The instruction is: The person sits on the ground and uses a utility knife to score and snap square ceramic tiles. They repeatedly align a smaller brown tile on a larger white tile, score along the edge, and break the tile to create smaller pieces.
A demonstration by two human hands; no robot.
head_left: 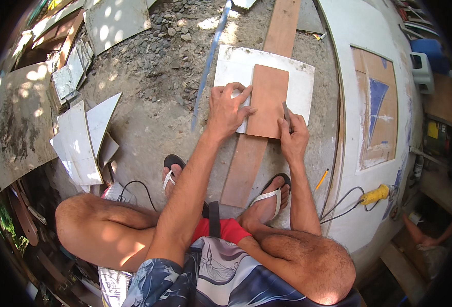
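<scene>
Patterned shirt [221, 263], red shorts [234, 230] and 2 white-strapped flip-flops [265, 196] are worn.

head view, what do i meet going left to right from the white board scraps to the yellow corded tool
White board scraps, left hand, brown board, right hand, orange pencil, yellow corded tool

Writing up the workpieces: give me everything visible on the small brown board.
The board is a flat, thin rectangle, reddish-brown with a plain matte face; it looks like wood or fibreboard. No holes or cuts show. It lies flat on the white sheet, long sides running away from the person, slightly skewed. The left hand has its thumb on the left edge; the right hand holds a slim dark tool at the right edge. Tool contact is unclear.
</scene>
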